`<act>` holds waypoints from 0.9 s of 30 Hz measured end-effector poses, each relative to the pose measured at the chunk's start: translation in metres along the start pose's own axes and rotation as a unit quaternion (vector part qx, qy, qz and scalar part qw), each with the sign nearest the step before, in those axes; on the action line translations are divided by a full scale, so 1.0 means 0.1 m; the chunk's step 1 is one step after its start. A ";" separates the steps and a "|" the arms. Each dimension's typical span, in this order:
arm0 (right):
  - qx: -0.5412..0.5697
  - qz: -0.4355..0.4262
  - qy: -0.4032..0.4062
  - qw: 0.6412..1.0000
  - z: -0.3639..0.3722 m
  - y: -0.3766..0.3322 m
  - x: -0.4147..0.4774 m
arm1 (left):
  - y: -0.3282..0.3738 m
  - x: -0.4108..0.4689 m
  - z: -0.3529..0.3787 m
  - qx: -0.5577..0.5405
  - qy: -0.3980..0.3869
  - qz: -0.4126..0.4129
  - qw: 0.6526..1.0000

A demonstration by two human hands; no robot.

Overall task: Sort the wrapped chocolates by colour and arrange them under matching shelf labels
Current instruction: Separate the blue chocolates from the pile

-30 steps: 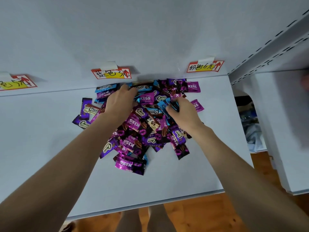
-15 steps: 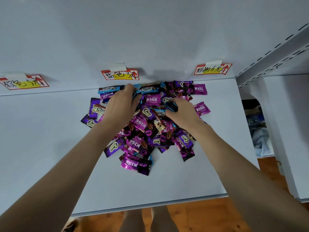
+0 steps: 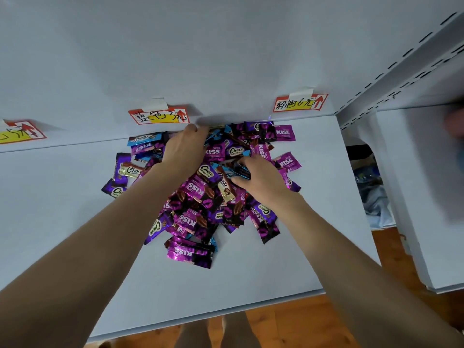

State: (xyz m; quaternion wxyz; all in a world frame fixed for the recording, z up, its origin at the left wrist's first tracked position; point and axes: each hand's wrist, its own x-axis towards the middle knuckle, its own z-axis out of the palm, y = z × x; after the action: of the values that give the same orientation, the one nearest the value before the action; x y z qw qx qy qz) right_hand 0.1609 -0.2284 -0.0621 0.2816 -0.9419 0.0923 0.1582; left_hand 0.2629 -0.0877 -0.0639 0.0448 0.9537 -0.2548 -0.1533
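Shelf (image 3: 75, 209) holds a mixed pile (image 3: 198, 197) of purple, pink and blue chocolates below the middle label (image 3: 159, 116) and right label (image 3: 300, 102). Left hand (image 3: 184, 151) lies on the pile's rear with its fingers bent into it, grip unclear. Right hand (image 3: 263, 179) pinches a blue chocolate (image 3: 238, 170) over the pile's centre.

A heap of purple, magenta and blue wrapped chocolates (image 3: 195, 194) is being borne by the pale grey shelf board (image 3: 62, 209), piled against its back edge beneath the labels (image 3: 158, 116).
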 end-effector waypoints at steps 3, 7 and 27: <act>0.010 0.000 0.003 1.000 0.00 0.00 -0.02 | 0.02 0.04 0.05 0.014 0.008 -0.012 1.000; 0.002 0.009 0.002 1.000 0.03 -0.01 -0.04 | 0.04 0.02 0.04 0.009 0.023 -0.027 0.999; 0.172 0.079 0.071 0.979 -0.25 0.08 -0.42 | 0.31 -0.69 -0.11 -0.169 0.105 -0.020 0.980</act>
State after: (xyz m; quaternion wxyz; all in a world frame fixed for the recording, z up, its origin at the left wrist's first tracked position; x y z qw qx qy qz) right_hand 0.1257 -0.2457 -0.0318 0.4190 -0.8779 0.2116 0.0946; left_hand 0.1947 -0.0801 -0.0299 0.2287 0.9482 -0.1996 -0.0936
